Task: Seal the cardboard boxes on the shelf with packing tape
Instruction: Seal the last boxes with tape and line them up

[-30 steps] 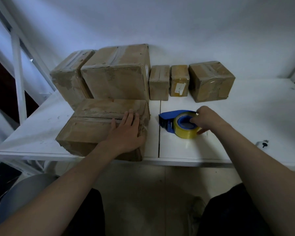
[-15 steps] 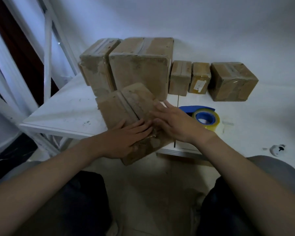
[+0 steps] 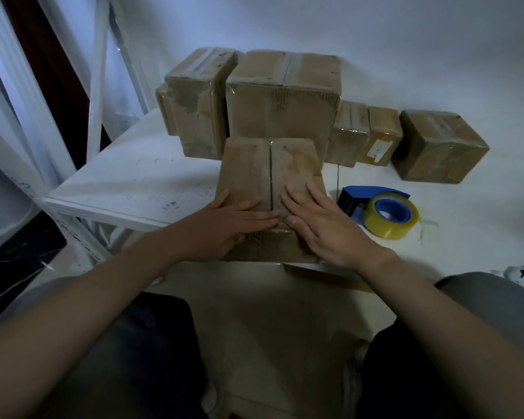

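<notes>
So, starting closest: pressing down with the left hand (image 3: 224, 225) and the right hand (image 3: 324, 228), both laid flat on the near end of the worn brown cardboard box (image 3: 270, 167). Straight fingers, barely spread, gripping nothing, just pushing the two top flaps shut on either side of the centre seam. Sits at the front edge of the scuffed white shelf board (image 3: 133, 176), poking out a little over the lip. No tape across that seam, as far as can be made out.

Looks like the squaring-up step before taping. To do it well: butt the flaps tight to close the gap evenly, keep one palm planted while reaching with the other, and maybe shove the box further onto the shelf to stop any tipping.

Just right of the box, near the right hand but not touching: blue plastic dispenser loaded with yellowish clear packing tape (image 3: 381, 211), lying on its side. Easy grab.

Further back along the white wall: tall taped carton (image 3: 197, 107), big carton (image 3: 282, 101) right behind the box being pressed, two small parcels (image 3: 348, 131) (image 3: 381, 134), and a cube-ish carton (image 3: 439, 146). Seem glossy with tape already, though hard to say for every one.
</notes>
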`<state>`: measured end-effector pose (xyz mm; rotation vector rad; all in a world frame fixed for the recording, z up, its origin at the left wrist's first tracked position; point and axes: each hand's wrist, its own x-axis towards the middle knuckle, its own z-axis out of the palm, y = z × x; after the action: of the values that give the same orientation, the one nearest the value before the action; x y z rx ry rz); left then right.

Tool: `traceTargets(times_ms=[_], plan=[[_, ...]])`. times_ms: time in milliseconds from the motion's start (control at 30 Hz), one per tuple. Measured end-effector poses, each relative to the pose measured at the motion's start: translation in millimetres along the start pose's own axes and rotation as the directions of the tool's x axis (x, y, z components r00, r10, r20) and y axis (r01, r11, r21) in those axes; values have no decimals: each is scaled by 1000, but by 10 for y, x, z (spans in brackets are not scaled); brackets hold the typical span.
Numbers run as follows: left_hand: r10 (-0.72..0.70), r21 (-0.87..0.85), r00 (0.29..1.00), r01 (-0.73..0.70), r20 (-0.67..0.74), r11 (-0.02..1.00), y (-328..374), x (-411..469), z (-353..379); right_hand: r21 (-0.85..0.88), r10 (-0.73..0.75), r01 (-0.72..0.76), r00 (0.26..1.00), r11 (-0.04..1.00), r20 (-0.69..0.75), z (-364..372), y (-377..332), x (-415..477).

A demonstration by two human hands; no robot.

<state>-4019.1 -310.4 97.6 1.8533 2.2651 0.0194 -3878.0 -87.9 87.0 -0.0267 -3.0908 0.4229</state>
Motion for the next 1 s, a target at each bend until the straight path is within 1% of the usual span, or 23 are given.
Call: traceTargets(times_ms=[67,133,200,267,333,367,433,567,667,833,900,1000], plan=[[-22,-81,998,17,-61,997,-7,-8,25,19,15,-14,1000,1000,-20,27,-34,10],[-60,-161,986,34,-154,986,26,47,31,38,33,-32,999,999,-30,48,-42,29],[-122,-159,966,87,-227,984,93,156,28,63,51,-49,998,997,-25,58,-39,38],[-170,-45,959,164,-226,985,142,253,49,80,55,-53,998,995,-27,79,-32,48],[-159,125,957,194,-244,973,152,301,124,81,53,-50,998,995,-33,107,-17,52],[-142,175,951,195,-273,965,154,298,162,78,51,-47,998,996,-39,120,-9,55],[-131,206,937,205,-324,957,138,303,233,68,48,-45,997,997,-52,146,0,60],[-172,203,897,272,-407,941,227,337,360,52,44,-40,996,998,-78,175,12,62],[-191,178,866,302,-463,936,285,343,379,32,45,-42,995,999,-88,182,20,59],[-200,128,859,291,-471,948,309,297,347,10,46,-45,995,999,-89,136,-9,30],[-224,52,831,290,-509,956,290,229,377,12,35,-34,995,999,-92,113,-21,22],[-313,-139,768,285,-559,948,257,66,419,63,35,-30,996,998,-79,45,-52,1]])
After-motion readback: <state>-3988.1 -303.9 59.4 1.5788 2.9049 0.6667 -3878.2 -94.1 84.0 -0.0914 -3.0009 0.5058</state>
